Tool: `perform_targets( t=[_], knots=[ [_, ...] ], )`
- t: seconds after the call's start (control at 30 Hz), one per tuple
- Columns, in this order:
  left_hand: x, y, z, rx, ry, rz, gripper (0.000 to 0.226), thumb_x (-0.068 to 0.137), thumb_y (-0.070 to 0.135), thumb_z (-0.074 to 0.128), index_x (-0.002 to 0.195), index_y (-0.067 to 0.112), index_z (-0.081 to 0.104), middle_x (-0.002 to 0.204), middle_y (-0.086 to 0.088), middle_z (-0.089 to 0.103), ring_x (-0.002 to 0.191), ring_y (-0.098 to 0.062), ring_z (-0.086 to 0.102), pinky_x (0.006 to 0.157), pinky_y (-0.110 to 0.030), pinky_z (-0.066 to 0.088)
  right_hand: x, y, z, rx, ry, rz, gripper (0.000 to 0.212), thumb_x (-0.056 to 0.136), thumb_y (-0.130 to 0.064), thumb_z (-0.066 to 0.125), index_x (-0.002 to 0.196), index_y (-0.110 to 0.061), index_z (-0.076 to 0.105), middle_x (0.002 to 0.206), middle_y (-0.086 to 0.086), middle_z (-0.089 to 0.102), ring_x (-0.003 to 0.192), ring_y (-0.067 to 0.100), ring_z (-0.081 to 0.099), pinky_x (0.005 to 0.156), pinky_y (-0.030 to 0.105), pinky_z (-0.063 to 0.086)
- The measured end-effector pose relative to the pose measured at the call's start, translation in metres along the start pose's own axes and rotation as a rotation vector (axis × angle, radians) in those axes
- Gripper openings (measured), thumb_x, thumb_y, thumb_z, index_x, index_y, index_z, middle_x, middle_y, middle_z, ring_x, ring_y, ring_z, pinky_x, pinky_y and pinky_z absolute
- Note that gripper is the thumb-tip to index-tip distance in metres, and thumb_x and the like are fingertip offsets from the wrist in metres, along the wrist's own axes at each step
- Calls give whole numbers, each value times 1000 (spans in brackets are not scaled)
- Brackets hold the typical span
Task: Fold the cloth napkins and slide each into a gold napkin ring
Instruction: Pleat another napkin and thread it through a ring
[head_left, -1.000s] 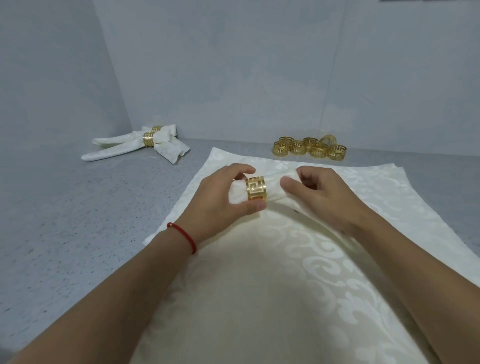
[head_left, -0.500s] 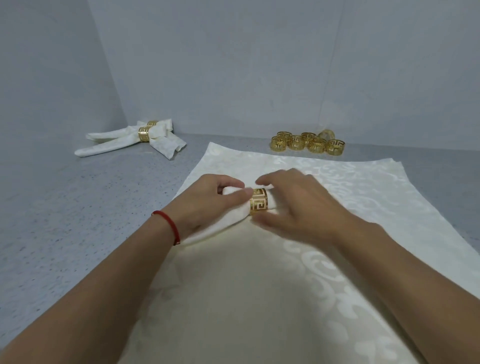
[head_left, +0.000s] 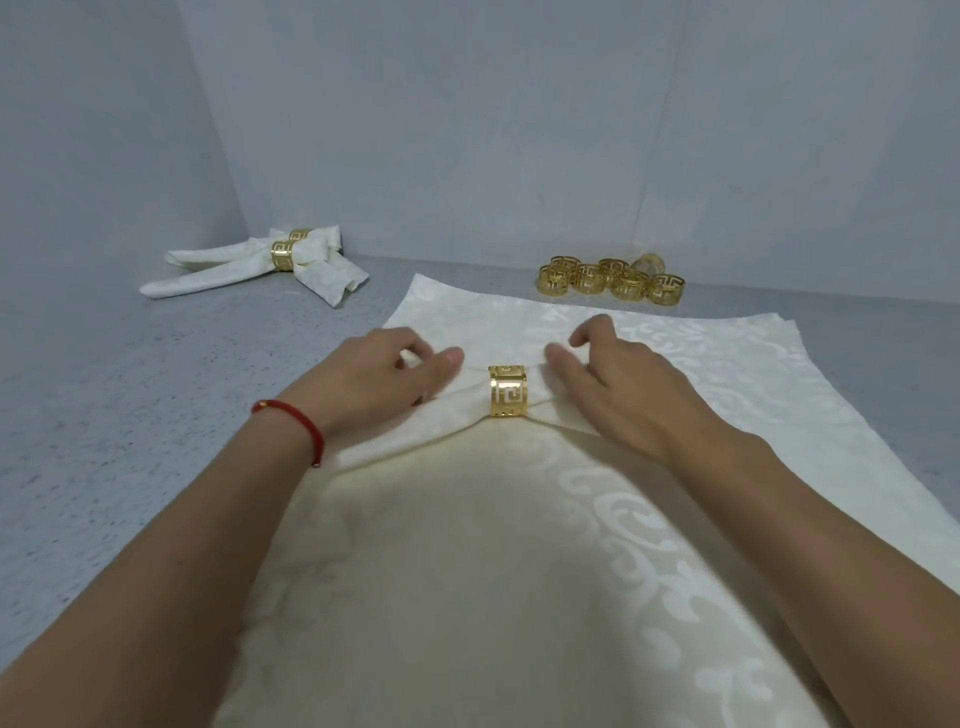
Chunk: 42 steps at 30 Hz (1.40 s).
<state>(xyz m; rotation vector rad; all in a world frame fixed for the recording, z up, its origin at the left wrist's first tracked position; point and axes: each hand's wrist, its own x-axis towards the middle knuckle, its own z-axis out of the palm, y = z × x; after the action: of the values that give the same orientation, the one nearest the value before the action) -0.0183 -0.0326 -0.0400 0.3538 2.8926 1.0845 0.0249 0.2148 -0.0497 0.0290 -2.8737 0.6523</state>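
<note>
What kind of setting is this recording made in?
Probably a bare prep or staging corner rather than a dining room: a speckled grey counter meets plain grey walls, with only stacked cream napkins and spare gold rings laid out.

**One head-worn view, looking down and forward**

A single wide-angle camera is sitting on the person's head, tilting forward and down across the counter (head_left: 130, 415). It is looking from close above the forearms, which are entering from the bottom corners, and is reaching as far as the corner where two walls (head_left: 467, 130) are meeting. No second view is sharing the scene.
</note>
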Motion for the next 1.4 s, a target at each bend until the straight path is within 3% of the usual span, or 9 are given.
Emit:
perform_targets(
  t=[0.17, 0.4, 0.5, 0.63, 0.8, 0.93, 1.07, 1.27, 1.4],
  knots=[
    [-4, 2, -14, 220, -183, -67, 47, 71, 71, 70, 90, 29, 65, 77, 9, 64, 65, -6, 56, 58, -24, 40, -10, 0, 8, -218, 91, -61, 21, 109, -33, 28, 105, -19, 42, 93, 4, 56, 73, 34, 56, 69, 44, 50],
    [0, -12, -21, 169, -266, 9, 29, 71, 51, 83, 76, 24, 74, 56, 11, 57, 51, -6, 48, 62, -27, 41, 2, 12, -2, -249, -68, -5, 61, 99, -72, 13, 103, -23, 50, 80, -2, 62, 81, 27, 59, 74, 42, 42],
    [1, -9, -21, 190, -244, -22, 52, 70, 68, 73, 75, 16, 70, 59, 7, 56, 54, -10, 49, 65, -28, 42, 0, 15, -4, -276, -33, -46, 61, 98, -71, 11, 104, -25, 51, 81, -5, 63, 83, 26, 59, 74, 41, 41],
    [1, -2, -11, 145, -154, -45, 71, 77, 83, 48, 67, 13, 59, 60, 2, 54, 52, -13, 47, 63, -29, 42, -1, 12, -4, -56, 71, -195, 45, 102, -65, 29, 119, -34, 56, 98, -15, 63, 90, 12, 59, 77, 37, 45],
    [0, -1, 4, -11, -41, 2, 45, 77, 55, 76, 70, 17, 53, 60, 9, 54, 50, -7, 46, 58, -26, 42, 0, 0, 11, 230, -7, -100, 26, 96, -46, 63, 118, -31, 66, 74, -12, 54, 69, 3, 53, 65, 21, 39],
    [2, 4, -13, -380, -77, -74, 34, 77, 29, 85, 98, 11, 64, 71, 2, 70, 63, -12, 63, 70, -34, 56, 14, -15, -8, 502, -107, -16, 20, 94, -41, 71, 110, -30, 73, 81, 2, 59, 73, 10, 52, 74, 31, 40],
    [2, -2, -41, -479, -85, -20, 36, 80, 8, 81, 107, -1, 60, 54, 10, 58, 66, -16, 63, 83, -42, 59, 28, -41, -11, 716, -222, 21, 11, 94, -22, 73, 99, -16, 80, 83, 7, 64, 74, 21, 47, 68, 36, 36],
    [10, -52, -106, -374, 40, -132, 29, 81, 21, 81, 103, 11, 66, 90, -9, 74, 76, -19, 66, 73, -33, 52, 80, -108, 43, 844, -264, 91, 51, 79, -41, 81, 104, 3, 73, 89, 18, 70, 76, 26, 56, 73, 41, 43],
    [34, -94, -137, -129, 269, -163, 20, 83, 25, 68, 95, 9, 70, 95, -14, 73, 84, -25, 68, 76, -35, 52, 123, -167, 90, 797, -142, 62, 39, 84, -38, 80, 101, -3, 77, 93, 12, 78, 76, 19, 66, 75, 38, 54]
  ],
)
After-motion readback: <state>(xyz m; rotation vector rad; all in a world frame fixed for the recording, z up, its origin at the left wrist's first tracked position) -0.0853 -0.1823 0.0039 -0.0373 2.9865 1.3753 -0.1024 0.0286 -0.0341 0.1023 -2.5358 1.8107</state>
